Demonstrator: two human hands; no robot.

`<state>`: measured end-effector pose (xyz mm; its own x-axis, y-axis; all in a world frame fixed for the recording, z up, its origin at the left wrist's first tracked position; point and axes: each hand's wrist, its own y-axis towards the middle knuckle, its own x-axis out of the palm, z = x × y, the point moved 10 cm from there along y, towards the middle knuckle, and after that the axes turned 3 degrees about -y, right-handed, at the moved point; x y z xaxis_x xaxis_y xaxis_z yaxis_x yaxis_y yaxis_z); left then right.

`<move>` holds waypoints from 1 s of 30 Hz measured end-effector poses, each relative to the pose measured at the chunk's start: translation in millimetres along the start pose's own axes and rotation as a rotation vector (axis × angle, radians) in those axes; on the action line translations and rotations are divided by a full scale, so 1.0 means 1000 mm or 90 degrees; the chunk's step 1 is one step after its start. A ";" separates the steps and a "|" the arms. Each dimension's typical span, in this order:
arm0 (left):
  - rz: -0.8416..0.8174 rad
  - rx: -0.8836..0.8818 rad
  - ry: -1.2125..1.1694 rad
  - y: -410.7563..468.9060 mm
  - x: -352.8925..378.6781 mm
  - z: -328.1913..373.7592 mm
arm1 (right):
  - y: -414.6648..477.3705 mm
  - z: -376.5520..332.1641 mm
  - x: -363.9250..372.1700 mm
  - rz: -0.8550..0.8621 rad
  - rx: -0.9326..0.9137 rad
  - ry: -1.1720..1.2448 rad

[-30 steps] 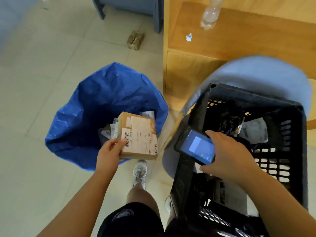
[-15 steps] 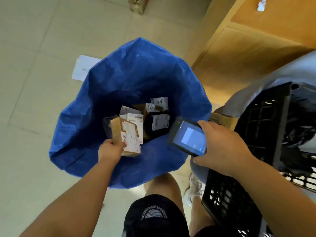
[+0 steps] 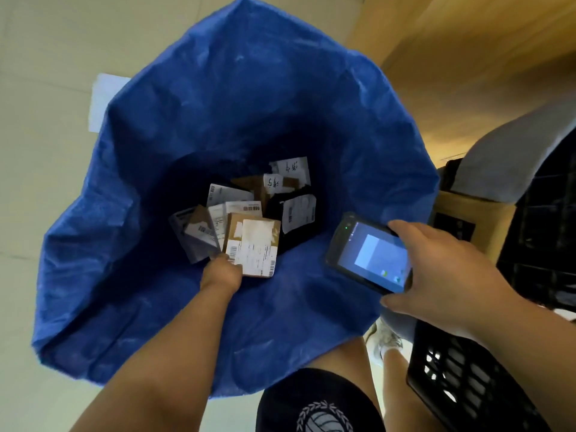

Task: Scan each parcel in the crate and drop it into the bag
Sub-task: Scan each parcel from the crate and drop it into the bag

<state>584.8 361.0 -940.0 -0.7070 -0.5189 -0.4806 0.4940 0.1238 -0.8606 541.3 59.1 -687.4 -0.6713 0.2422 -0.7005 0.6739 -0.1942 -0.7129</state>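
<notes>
**A:** Nearest to you is the black crate by your right leg. Its contents are out of view from here. Your right hand is wrapped round the handheld scanner, screen up, over the near-right rim of the blue bag.

**B:** Noted. Change over the last second: that scanner was over the crate, and it now hangs over the bag. Your left hand held the cardboard parcel at rim height. It is now deep inside the bag, gripping the parcel's near corner, with the parcel low over the pile.

**A:** Reading: the scan is likely done and this is the drop, so you only have to let go. I cannot tell whether the parcel already touches those beneath it.

**B:** Writing on the parcel's white label: a barcode at the left edge and another at the lower right corner, print too small to read. The scanner shows a green lamp at its top corner and a pale rectangle on screen, with no legible text.

**A:** Farther in lies a black polybag parcel with a white label. Two far white labels carry handwritten marks that are not legible. No brand is readable anywhere.

**B:** Beyond the bag, a sheet of paper lies on the tiled floor, partly hidden behind the bag's far-left wall.
</notes>
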 end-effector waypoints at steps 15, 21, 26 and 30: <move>-0.035 0.271 0.138 -0.158 -0.054 0.138 | -0.118 0.062 -0.075 0.086 0.067 0.095; -0.027 0.388 0.189 -0.267 -0.046 0.211 | -0.197 0.132 -0.083 0.132 0.129 0.156; -0.059 0.470 0.225 -0.343 -0.008 0.258 | -0.247 0.206 -0.059 0.150 0.171 0.199; -0.059 0.530 0.234 -0.391 0.036 0.295 | -0.274 0.269 -0.030 0.142 0.201 0.217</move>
<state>515.8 44.7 -571.3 -0.8078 -0.1763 -0.5624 0.5323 -0.6282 -0.5675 294.2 -150.4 -479.9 -0.3478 0.4479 -0.8237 0.6275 -0.5415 -0.5594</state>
